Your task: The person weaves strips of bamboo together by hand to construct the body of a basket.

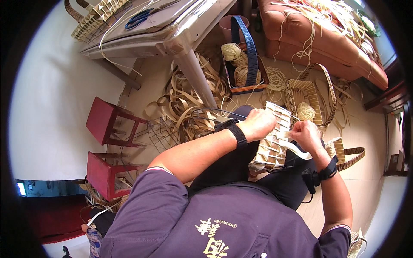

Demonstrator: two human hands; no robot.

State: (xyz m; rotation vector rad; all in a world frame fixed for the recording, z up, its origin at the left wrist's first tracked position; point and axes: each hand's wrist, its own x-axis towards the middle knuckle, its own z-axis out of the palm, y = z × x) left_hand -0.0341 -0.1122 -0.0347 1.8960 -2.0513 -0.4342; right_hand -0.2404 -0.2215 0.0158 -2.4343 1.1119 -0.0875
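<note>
Across my lap lies a partly woven basket (272, 144), cream and brown strips crossing on its long side. At the basket's upper left edge, my left hand (260, 123) is closed with its fingers curled over the edge; the fingertips are partly hidden. On the other side my right hand (306, 136) is closed, pinching a flat cream strip (296, 149) close to the weave. Part of this strip bends out in a loop below the right hand. Each wrist wears a black strap, with a small dark device beside it.
Ahead stands a table leg (195, 75) amid heaped tan strips (176, 96). A basket with a blue handle (254, 51) holds cord balls; a handled basket (318, 107) sits at right. Red stools (107, 122) and a wire frame (163, 131) are left. Scissors (140, 18) lie on the table.
</note>
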